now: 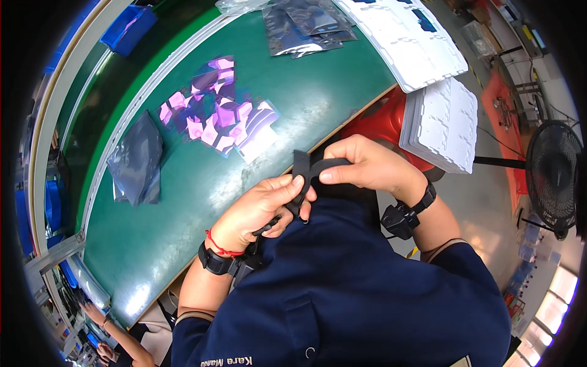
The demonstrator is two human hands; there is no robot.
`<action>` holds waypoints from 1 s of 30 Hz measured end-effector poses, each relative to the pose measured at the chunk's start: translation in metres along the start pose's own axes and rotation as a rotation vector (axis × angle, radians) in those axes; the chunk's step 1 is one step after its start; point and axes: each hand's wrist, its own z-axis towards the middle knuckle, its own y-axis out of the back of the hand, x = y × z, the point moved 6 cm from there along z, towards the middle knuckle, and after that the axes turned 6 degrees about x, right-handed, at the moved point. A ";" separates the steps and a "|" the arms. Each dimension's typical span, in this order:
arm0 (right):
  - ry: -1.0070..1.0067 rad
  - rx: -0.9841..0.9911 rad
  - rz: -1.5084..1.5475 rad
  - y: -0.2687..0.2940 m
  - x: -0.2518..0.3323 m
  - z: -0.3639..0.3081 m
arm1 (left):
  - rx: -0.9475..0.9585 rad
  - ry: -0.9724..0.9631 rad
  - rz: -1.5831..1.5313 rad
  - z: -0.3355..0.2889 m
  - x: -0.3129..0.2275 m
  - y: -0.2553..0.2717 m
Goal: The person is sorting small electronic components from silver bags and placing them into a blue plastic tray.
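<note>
A wide black strap [301, 166] is held in front of my chest, at the near edge of the green table [318, 101]. My left hand [260, 205] is closed on its lower part, with the thumb pressed on top. From the upper right, my right hand [367, 164] pinches a curved, looped section between thumb and fingers. A dark, curved piece [267, 226] also shows under the left fingers; its kind cannot be made out. Both wrists wear black bands, and a red string circles the left one.
Purple and pink film pieces [223, 116] are spread over the table. Dark glossy bags lie at left [137, 159] and at the back [309, 27]. White trays [437, 125] are stacked at right, near a black fan [553, 174]. Another person's arm [125, 339] shows at lower left.
</note>
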 end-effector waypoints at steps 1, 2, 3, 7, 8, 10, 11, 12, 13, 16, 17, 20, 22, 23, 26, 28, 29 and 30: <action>-0.052 -0.029 0.134 0.005 -0.008 0.001 | 0.009 0.005 -0.043 -0.002 -0.002 0.000; -0.103 -0.058 0.267 0.010 -0.020 0.000 | 0.006 -0.001 -0.043 -0.005 -0.001 0.002; -0.093 -0.097 0.321 0.015 -0.026 0.000 | 0.023 -0.017 -0.008 -0.007 0.000 0.005; -0.084 -0.029 0.298 0.025 -0.027 -0.007 | -0.087 -0.072 0.115 -0.015 -0.006 0.007; -0.079 -0.030 0.294 0.019 -0.026 -0.004 | -0.141 -0.089 0.151 -0.017 -0.008 0.007; 0.363 -0.172 0.137 0.010 0.001 0.001 | -0.170 -0.149 0.149 -0.018 -0.011 0.008; 0.180 -0.090 0.042 0.005 0.005 -0.001 | -0.170 -0.158 0.097 -0.020 -0.011 0.009; 0.287 -0.147 -0.038 -0.001 0.013 -0.002 | -0.169 -0.163 0.046 -0.021 -0.011 0.010; 0.354 -0.202 -0.238 -0.005 0.023 -0.002 | -0.184 -0.152 0.038 -0.022 -0.012 0.010; 0.550 -0.282 -0.506 -0.014 0.041 -0.002 | -0.172 -0.172 -0.004 -0.025 -0.011 0.012; 0.565 -0.230 -0.548 -0.018 0.042 0.001 | -0.195 -0.177 0.018 -0.027 -0.011 0.013; 0.598 -0.138 -0.604 -0.033 0.041 0.010 | -0.261 -0.170 0.107 -0.032 -0.013 0.013; 0.561 -0.138 -0.623 -0.034 0.033 0.016 | -0.282 -0.165 0.120 -0.035 -0.014 0.011; 0.565 -0.135 -0.620 -0.035 0.033 0.017 | -0.285 -0.170 0.119 -0.036 -0.014 0.011; 0.408 -0.142 -0.189 -0.022 0.026 0.021 | -0.322 -0.208 0.143 -0.039 -0.013 0.015; 0.359 -0.192 -0.187 -0.023 0.017 0.025 | -0.356 -0.238 0.170 -0.040 -0.015 0.015; 0.358 -0.194 -0.186 -0.022 0.018 0.025 | -0.369 -0.220 0.179 -0.039 -0.016 0.014; 0.365 -0.183 -0.318 -0.023 0.024 0.024 | -0.384 -0.202 0.188 -0.039 -0.017 0.014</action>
